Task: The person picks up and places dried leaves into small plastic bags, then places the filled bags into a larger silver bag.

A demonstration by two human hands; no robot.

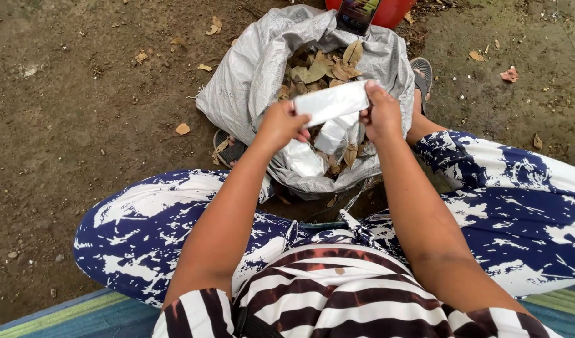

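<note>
Left hand (pixel 281 123) and right hand (pixel 381 112) pinch white packet (pixel 332 102) ends (over open sack (pixel 250 75))

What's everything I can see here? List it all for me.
Wrapper: one, silvery white, held flat between both hands above the sack.
Sack: one, grey woven, open on the ground between the person's feet.
Dry leaves: many, brown, inside the sack; a few scattered on the dirt.
Crumpled wrappers: a few, silvery, in the sack below the hands.
Tub: one, red, behind the sack, mostly cut off at the top edge.
Phone: one, dark, propped against the tub.
Sandals: two, grey, on the feet either side of the sack.
Mat: one, blue and green striped, under the person.
Left hand: grips the wrapper's left end.
Right hand: grips its right end.
</note>
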